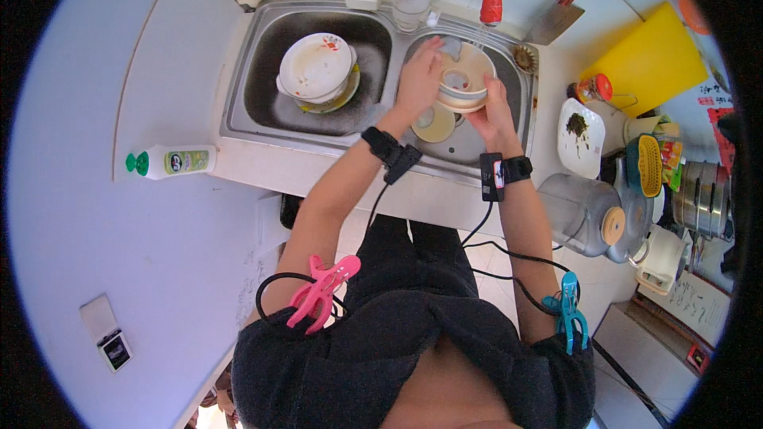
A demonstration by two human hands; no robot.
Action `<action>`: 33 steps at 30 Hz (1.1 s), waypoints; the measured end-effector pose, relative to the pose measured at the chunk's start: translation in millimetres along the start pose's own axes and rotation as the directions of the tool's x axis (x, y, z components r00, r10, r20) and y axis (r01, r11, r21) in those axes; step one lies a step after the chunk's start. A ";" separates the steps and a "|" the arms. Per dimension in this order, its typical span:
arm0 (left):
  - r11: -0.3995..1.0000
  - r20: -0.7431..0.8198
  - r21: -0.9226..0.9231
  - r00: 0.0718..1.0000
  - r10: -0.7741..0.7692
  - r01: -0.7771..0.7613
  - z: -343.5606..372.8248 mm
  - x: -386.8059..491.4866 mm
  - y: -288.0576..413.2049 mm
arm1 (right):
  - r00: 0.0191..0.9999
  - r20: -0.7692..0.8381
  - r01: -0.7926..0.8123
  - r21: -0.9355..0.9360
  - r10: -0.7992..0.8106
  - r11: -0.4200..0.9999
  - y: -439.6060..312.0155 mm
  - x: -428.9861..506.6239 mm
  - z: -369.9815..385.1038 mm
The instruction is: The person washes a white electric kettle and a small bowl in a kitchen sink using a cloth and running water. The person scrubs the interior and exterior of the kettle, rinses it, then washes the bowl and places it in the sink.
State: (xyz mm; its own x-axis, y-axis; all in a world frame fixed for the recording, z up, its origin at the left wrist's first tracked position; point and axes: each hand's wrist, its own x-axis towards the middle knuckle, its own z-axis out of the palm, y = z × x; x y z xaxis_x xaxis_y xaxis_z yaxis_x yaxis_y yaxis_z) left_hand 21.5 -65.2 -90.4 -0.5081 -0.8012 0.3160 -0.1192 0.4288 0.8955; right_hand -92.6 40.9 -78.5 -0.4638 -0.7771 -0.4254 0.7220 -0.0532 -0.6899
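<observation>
Over the right sink basin, my right hand (495, 113) grips the lower right rim of a beige bowl (480, 65), which seems to be stacked with another. My left hand (420, 80) is at the bowl's left side. Its fingers press a greyish scrubbing cloth (451, 47) against the inside, partly hiding it. A thin stream of water falls from the chrome faucet (491, 6), whose tip is wrapped in red, at the bowl's far edge. Below the hands, a pale yellow dish (438, 127) lies in the basin (471, 152).
Stacked white bowls (316, 65) on a yellow-green plate (338, 98) fill part of the left basin (262, 65). A detergent bottle (179, 162) lies on the left counter. To the right are a white dish (590, 152) with dark scraps, a large clear jar (575, 208) and a cleaver (555, 22).
</observation>
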 end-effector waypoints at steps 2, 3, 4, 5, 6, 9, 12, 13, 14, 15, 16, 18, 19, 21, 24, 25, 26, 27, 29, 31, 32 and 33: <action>0.975 -0.097 0.145 0.979 0.181 -0.166 11.2 -13.9 8.6 | 0.992 -0.118 0.059 0.031 -0.055 0.998 6.7 2.5 5.6; 0.971 -0.101 0.162 0.976 0.191 -0.173 14.7 -20.3 11.2 | 0.987 -0.145 0.071 0.019 -0.068 0.997 8.6 2.7 7.5; 0.969 -0.145 0.161 0.967 0.210 -0.187 18.1 -27.0 13.4 | 0.982 -0.169 0.088 0.016 -0.084 0.996 9.3 4.0 9.8; 0.945 -0.041 0.240 0.970 0.240 -0.224 17.7 -30.9 13.5 | 0.976 -0.192 0.103 0.012 -0.099 0.995 9.5 3.8 10.8; 0.916 0.024 0.298 0.962 0.273 -0.268 16.5 -33.8 13.0 | 0.978 -0.190 0.097 0.048 -0.087 0.994 8.8 3.6 11.2; 0.911 0.126 0.267 0.949 0.289 -0.314 8.1 -33.7 8.5 | 0.980 -0.190 0.076 0.103 -0.056 0.992 6.2 3.6 11.8; 0.983 0.030 0.141 0.993 0.113 -0.116 4.6 -29.8 7.3 | 0.963 -0.257 0.101 0.071 -0.080 0.992 6.4 6.4 13.3; 0.998 -0.090 0.052 0.996 0.028 -0.024 4.1 -28.3 7.5 | 0.948 -0.300 0.134 0.074 -0.106 0.988 7.6 7.6 14.4; 0.998 -0.035 0.048 0.999 -0.030 0.031 8.2 -30.7 10.3 | 0.931 -0.341 0.167 0.077 -0.131 0.983 8.1 10.5 16.3; 0.989 0.049 0.117 0.995 0.089 -0.094 10.5 -31.4 12.2 | 0.939 -0.304 0.188 0.066 -0.159 0.980 8.7 12.5 18.0; 0.971 0.104 0.151 0.980 0.170 -0.185 14.1 -34.8 14.9 | 0.946 -0.265 0.208 0.056 -0.186 0.977 9.3 14.2 19.5; 0.895 0.249 0.265 0.922 0.295 -0.358 17.7 -36.8 16.3 | 0.945 -0.263 0.213 0.041 -0.195 0.976 10.4 15.6 20.6; 0.919 0.150 0.230 0.945 0.291 -0.320 18.6 -38.0 15.7 | 0.937 -0.302 0.196 0.034 -0.177 0.980 11.0 16.3 20.7; 0.965 0.023 0.159 0.978 0.206 -0.207 18.1 -37.6 12.4 | 0.926 -0.336 0.193 0.032 -0.172 0.981 12.3 16.5 20.0; 0.962 0.079 0.152 0.973 0.216 -0.226 18.9 -36.6 9.4 | 0.922 -0.330 0.229 0.041 -0.203 0.973 13.1 17.2 19.5; 0.933 0.120 0.178 0.948 0.295 -0.313 17.5 -36.4 8.2 | 0.919 -0.327 0.245 0.039 -0.219 0.969 13.0 17.3 19.4; 0.893 0.252 0.288 0.927 0.278 -0.346 18.8 -36.4 8.6 | 0.916 -0.323 0.262 0.037 -0.236 0.964 12.7 17.4 19.5; 0.909 0.163 0.267 0.945 0.284 -0.319 16.9 -35.9 7.5 | 0.938 -0.292 0.216 0.068 -0.187 0.974 12.5 16.9 19.4; 0.936 0.141 0.259 0.968 0.209 -0.240 13.7 -33.4 5.2 | 0.969 -0.227 0.126 0.115 -0.098 0.985 11.0 14.5 18.1; 0.984 0.026 0.151 0.996 0.090 -0.093 5.3 -26.7 0.7 | 0.960 -0.245 0.151 0.060 -0.132 0.987 9.4 7.9 15.9; 0.997 0.042 0.080 0.999 -0.012 0.008 -0.9 -21.9 -2.6 | 0.954 -0.258 0.164 0.031 -0.150 0.986 9.0 4.1 15.2; 0.996 0.041 0.003 0.995 -0.087 0.087 -7.5 -17.2 -6.2 | 0.953 -0.266 0.159 0.032 -0.145 0.987 8.7 0.6 14.8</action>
State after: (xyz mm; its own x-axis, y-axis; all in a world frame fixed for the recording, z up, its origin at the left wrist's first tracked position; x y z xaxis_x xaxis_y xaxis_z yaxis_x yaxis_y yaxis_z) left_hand 37.4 -57.2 -99.0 -0.5302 -0.8177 0.2242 -0.1656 0.3591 0.9185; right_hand -79.0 30.7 -76.1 -0.6835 -0.5661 -0.4609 0.6549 -0.1966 -0.7297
